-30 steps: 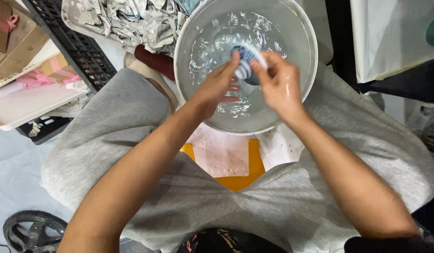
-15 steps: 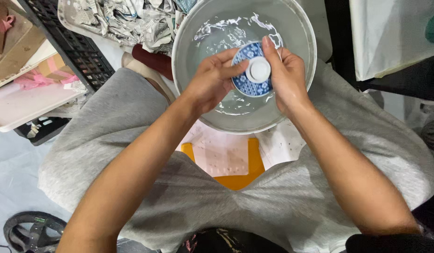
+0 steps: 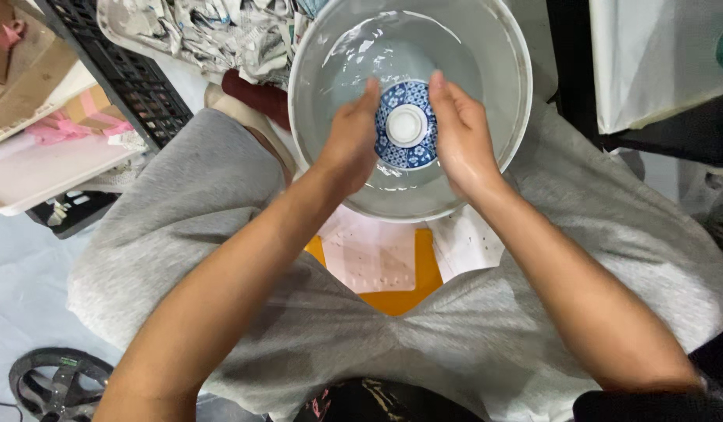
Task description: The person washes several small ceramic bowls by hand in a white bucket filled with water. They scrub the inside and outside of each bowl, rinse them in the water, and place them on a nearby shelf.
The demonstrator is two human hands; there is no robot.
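Gripping an upturned blue-patterned bowl (image 3: 406, 125) from either side, left hand (image 3: 349, 144) and right hand (image 3: 460, 137) hold it inside a water-filled basin (image 3: 510, 70).

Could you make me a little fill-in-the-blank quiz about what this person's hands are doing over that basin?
1. The small bowl is patterned in white and ____.
2. The bowl is held with its foot ring facing ____.
3. The left hand and right hand hold it over a round grey ____.
4. The person's shorts are ____.

Missing words: blue; up; basin; grey
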